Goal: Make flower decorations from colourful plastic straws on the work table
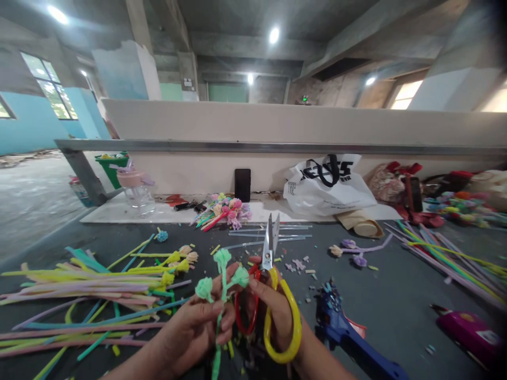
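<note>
Head view: left hand [198, 324] fingers pinch green pipe-cleaner flowers [222, 279], right hand [273, 311] grips scissors [273, 285]; bag lettering unreadable.

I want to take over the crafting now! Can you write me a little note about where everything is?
Left hand: grips a green pipe-cleaner stem with three curled buds on top.
Right hand: holds the red-and-yellow scissors, blades up and closed.
Loose pipe cleaners lie to the left, a blue glue gun to the right, finished flowers behind.
Done: buds shaped. Probably left: trimming the stem.
</note>
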The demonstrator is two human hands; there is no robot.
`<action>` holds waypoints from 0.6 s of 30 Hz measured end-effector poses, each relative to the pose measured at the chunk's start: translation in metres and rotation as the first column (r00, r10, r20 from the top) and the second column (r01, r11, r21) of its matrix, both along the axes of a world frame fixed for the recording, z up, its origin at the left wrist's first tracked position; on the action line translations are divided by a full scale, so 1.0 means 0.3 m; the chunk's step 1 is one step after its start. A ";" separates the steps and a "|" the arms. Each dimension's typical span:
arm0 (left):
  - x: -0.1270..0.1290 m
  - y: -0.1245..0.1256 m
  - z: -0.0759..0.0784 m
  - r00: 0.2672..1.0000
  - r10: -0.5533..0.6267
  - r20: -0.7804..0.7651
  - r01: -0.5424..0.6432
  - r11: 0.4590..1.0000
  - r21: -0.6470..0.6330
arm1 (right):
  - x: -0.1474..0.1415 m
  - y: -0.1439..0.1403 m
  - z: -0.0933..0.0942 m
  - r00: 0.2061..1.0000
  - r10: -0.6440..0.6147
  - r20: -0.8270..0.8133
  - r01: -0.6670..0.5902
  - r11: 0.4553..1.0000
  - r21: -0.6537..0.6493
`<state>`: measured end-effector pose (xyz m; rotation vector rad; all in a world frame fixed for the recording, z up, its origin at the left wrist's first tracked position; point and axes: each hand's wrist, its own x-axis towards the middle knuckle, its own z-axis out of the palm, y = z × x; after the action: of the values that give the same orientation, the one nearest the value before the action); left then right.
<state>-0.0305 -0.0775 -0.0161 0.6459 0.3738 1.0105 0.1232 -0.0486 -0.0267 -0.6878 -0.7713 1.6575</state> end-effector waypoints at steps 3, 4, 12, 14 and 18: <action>-0.005 -0.003 0.002 0.999 -0.020 0.034 0.020 1.000 0.016 | 0.003 0.007 0.010 1.000 0.011 0.018 -0.010 0.999 -0.046; -0.004 -0.002 0.004 0.999 -0.019 0.038 0.019 1.000 0.009 | 0.003 0.009 0.015 1.000 0.023 0.020 -0.022 0.997 -0.070; 0.013 0.004 -0.005 0.999 0.047 -0.008 -0.048 0.999 -0.015 | 0.004 0.003 0.044 0.994 0.105 0.020 -0.101 0.986 -0.133; 0.019 0.000 -0.013 0.994 0.065 -0.089 -0.066 0.998 -0.004 | 0.007 0.001 0.046 0.996 0.088 0.023 -0.085 0.988 -0.132; 0.043 -0.016 -0.027 0.948 0.122 -0.293 -0.086 0.987 0.133 | 0.010 0.000 0.043 0.995 0.094 0.012 -0.092 0.990 -0.110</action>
<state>-0.0175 -0.0822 -0.0243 0.9003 0.6239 1.0420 0.1261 -0.0487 -0.0137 -0.7538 -0.7388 1.7912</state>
